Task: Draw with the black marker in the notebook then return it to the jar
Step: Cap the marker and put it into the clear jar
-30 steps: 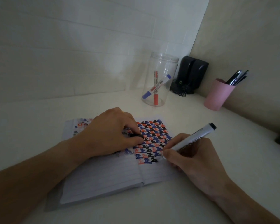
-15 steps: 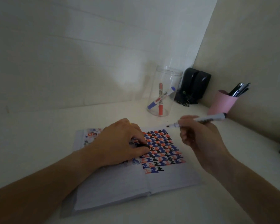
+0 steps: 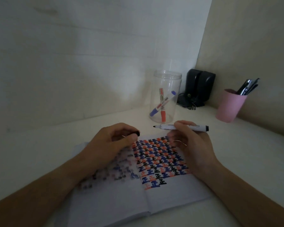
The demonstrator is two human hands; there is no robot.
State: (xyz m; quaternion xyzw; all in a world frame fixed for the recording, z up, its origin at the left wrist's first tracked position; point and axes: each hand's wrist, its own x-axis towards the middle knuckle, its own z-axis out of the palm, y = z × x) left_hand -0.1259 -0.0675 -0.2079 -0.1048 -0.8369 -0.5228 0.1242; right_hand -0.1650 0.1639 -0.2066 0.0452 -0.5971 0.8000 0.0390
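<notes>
At centre left of the frame, the left hand (image 3: 115,143) is curled over the open notebook's (image 3: 121,197) left page, fingertips pinched on a small black marker cap (image 3: 137,133). The notebook lies open across the lower middle of the white desk (image 3: 39,153); its right page carries a dense grid of one repeated mark, readable as "正", in black, blue and orange-red, and fainter blurred marks cover the left page.

Just right of centre, the right hand (image 3: 189,143) holds the one black marker (image 3: 180,127) between thumb and fingers, the remaining fingers loosely curled. The marker's long axis runs almost level across the frame: the bare black tip points left, toward the cap, and the black end points right. It is above the notebook's top edge and just in front of the jar. Print on its white barrel is too small to read.

Behind it stands one clear jar (image 3: 166,79), open-topped, with two markers crossed inside: one blue marker (image 3: 154,112), one red marker (image 3: 163,117). To its right are two black speakers (image 3: 202,84), then, at far right, one pink cup (image 3: 228,107) holding several dark pens (image 3: 247,86).
</notes>
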